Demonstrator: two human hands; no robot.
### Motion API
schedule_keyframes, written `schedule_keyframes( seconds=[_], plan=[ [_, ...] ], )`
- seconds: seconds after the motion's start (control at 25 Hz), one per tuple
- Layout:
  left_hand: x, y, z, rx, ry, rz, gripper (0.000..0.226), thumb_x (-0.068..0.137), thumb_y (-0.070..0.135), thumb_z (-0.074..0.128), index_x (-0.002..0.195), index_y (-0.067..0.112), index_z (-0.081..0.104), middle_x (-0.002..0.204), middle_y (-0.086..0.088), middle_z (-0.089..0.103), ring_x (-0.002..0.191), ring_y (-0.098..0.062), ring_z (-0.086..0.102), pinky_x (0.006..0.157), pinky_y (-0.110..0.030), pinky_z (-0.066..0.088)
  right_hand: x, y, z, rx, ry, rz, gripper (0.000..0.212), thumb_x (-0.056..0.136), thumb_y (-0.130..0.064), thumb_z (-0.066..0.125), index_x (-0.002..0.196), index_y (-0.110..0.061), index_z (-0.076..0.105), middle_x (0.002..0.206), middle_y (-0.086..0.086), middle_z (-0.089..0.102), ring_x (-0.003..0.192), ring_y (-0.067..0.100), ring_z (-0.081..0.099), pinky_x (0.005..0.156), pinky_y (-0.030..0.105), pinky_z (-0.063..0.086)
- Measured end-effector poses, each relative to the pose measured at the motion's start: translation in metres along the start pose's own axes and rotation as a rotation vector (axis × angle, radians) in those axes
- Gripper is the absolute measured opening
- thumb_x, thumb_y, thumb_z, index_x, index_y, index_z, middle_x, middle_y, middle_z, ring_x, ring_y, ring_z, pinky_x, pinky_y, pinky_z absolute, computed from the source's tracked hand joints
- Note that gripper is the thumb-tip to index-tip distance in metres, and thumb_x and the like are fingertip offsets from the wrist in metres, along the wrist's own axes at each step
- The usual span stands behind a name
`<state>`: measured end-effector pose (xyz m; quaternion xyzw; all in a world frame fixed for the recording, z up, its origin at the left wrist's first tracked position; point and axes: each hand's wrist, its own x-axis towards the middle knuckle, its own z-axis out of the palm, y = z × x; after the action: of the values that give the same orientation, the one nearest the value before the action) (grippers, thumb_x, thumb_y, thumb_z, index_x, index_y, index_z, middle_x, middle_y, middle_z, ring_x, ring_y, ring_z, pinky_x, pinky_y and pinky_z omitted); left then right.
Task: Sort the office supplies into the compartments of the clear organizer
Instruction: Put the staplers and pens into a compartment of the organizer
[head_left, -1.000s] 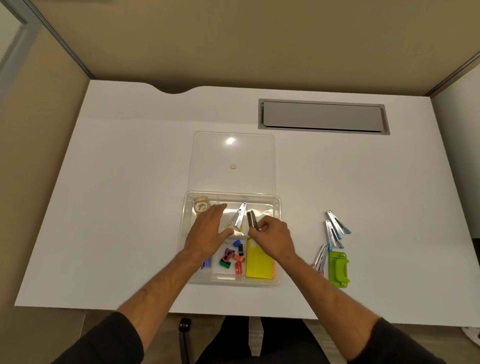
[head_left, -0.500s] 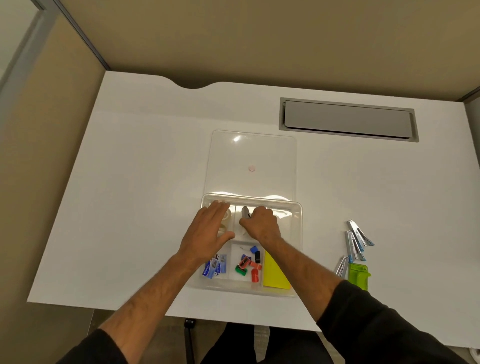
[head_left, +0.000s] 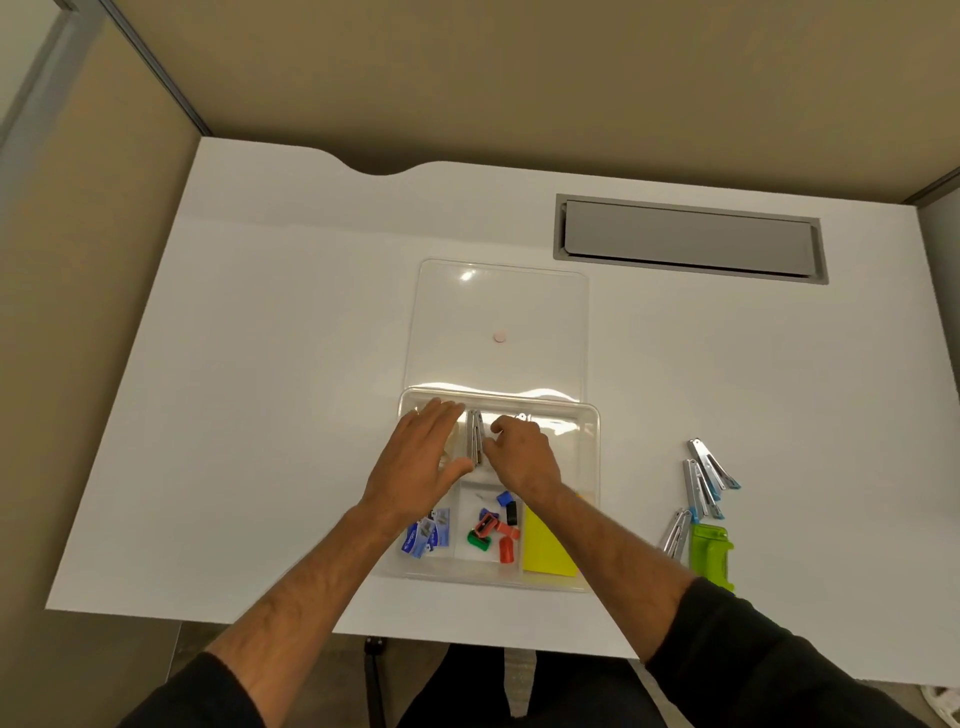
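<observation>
Both hands are over the far part of the organizer (head_left: 592, 467). The left hand (head_left: 423, 462) lies flat with straight fingers beside a stapler (head_left: 474, 436) (silver, lying in the far compartment). The right hand (head_left: 522, 457) has curled fingers touching the stapler; whether it really grips, I cannot tell.

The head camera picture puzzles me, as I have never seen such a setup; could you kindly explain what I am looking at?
There is no machine here: a person wears a camera on the head, looking down at their own arms. On the white desk lies a clear organizer with its lid behind it. The left hand rests open in the far compartment, while the right hand holds a metal stapler there. Nearer compartments hold blue staple boxes, coloured sharpeners and a yellow pad. More staplers and a green punch wait on the right.
</observation>
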<state>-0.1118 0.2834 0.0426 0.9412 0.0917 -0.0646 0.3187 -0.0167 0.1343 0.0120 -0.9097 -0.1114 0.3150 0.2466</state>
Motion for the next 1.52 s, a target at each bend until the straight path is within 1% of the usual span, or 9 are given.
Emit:
schedule_keyframes(
  seconds=[0.16, 0.24, 0.36, 0.48, 0.64, 0.84, 1.08, 1.24, 1.52],
  plan=[
    [0.007, 0.028, 0.01, -0.014, -0.04, 0.041, 0.071, 0.092, 0.045, 0.061, 0.152, 0.021, 0.029, 0.158, -0.002, 0.03, 0.147, -0.015, 0.017, 0.118, -0.032, 0.011, -0.025, 0.024, -0.031, -0.011, 0.05, -0.189, 0.034, 0.093, -0.034, 0.053, 0.124, -0.025, 0.059, 0.109, -0.006, 0.067, 0.101, 0.014, 0.06, 0.086, 0.033, 0.051],
    [0.01, 0.044, 0.017, -0.017, -0.047, 0.058, 0.071, 0.093, 0.046, 0.059, 0.152, 0.022, 0.028, 0.158, 0.0, 0.029, 0.148, -0.013, 0.016, 0.119, -0.03, 0.007, -0.038, 0.042, -0.047, -0.036, 0.061, -0.261, 0.039, 0.094, -0.035, 0.053, 0.132, -0.028, 0.053, 0.121, -0.006, 0.063, 0.112, 0.013, 0.056, 0.091, 0.032, 0.048],
    [0.013, 0.069, 0.032, -0.001, -0.048, 0.075, 0.068, 0.094, 0.048, 0.057, 0.151, 0.025, 0.029, 0.157, 0.002, 0.03, 0.148, -0.014, 0.017, 0.117, -0.028, 0.005, -0.052, 0.075, -0.067, -0.108, 0.052, -0.299, 0.054, 0.095, -0.043, 0.051, 0.145, -0.028, 0.038, 0.147, -0.004, 0.046, 0.136, 0.014, 0.039, 0.104, 0.033, 0.04],
    [0.017, 0.097, 0.055, 0.031, -0.073, 0.105, 0.068, 0.094, 0.049, 0.056, 0.151, 0.024, 0.029, 0.157, 0.003, 0.03, 0.148, -0.014, 0.015, 0.119, -0.031, 0.006, -0.063, 0.112, -0.088, -0.114, 0.078, -0.35, 0.062, 0.096, -0.042, 0.052, 0.15, -0.021, 0.032, 0.156, -0.001, 0.033, 0.148, 0.017, 0.02, 0.115, 0.032, 0.026],
    [0.02, 0.139, 0.089, 0.053, -0.099, 0.127, 0.068, 0.092, 0.045, 0.06, 0.15, 0.02, 0.034, 0.156, 0.0, 0.034, 0.147, -0.018, 0.021, 0.121, -0.035, 0.013, -0.075, 0.158, -0.12, -0.117, 0.089, -0.345, 0.063, 0.096, -0.033, 0.055, 0.15, -0.012, 0.031, 0.156, 0.003, 0.033, 0.149, 0.022, 0.015, 0.119, 0.036, 0.021],
    [0.012, 0.184, 0.141, 0.059, -0.185, 0.143, 0.067, 0.095, 0.044, 0.056, 0.152, 0.02, 0.03, 0.158, -0.002, 0.029, 0.147, -0.018, 0.019, 0.12, -0.033, 0.008, -0.089, 0.211, -0.152, -0.121, 0.103, -0.295, 0.06, 0.096, -0.03, 0.054, 0.15, -0.018, 0.031, 0.155, -0.002, 0.035, 0.149, 0.017, 0.016, 0.118, 0.033, 0.022],
    [0.009, 0.218, 0.195, 0.106, -0.265, 0.123, 0.069, 0.092, 0.038, 0.06, 0.151, 0.02, 0.03, 0.156, -0.002, 0.031, 0.146, -0.019, 0.021, 0.119, -0.034, 0.008, -0.094, 0.258, -0.177, -0.123, 0.054, -0.265, 0.062, 0.094, -0.026, 0.056, 0.15, -0.017, 0.031, 0.158, 0.001, 0.03, 0.149, 0.021, 0.017, 0.117, 0.034, 0.024],
    [0.007, 0.229, 0.225, 0.137, -0.312, 0.055, 0.072, 0.083, 0.037, 0.069, 0.146, 0.019, 0.037, 0.145, -0.003, 0.044, 0.132, -0.022, 0.04, 0.11, -0.034, 0.026, -0.097, 0.282, -0.18, -0.146, 0.018, -0.261, 0.061, 0.096, -0.03, 0.054, 0.151, -0.018, 0.029, 0.157, -0.001, 0.032, 0.149, 0.022, 0.017, 0.119, 0.036, 0.024],
    [0.008, 0.241, 0.255, 0.184, -0.369, -0.063, 0.066, 0.088, 0.034, 0.065, 0.145, 0.023, 0.035, 0.128, -0.001, 0.051, 0.111, -0.021, 0.049, 0.09, -0.033, 0.043, -0.102, 0.308, -0.187, -0.146, 0.001, -0.228, 0.059, 0.097, -0.029, 0.053, 0.15, -0.019, 0.03, 0.156, -0.002, 0.033, 0.149, 0.017, 0.016, 0.117, 0.033, 0.023]
  ],
)
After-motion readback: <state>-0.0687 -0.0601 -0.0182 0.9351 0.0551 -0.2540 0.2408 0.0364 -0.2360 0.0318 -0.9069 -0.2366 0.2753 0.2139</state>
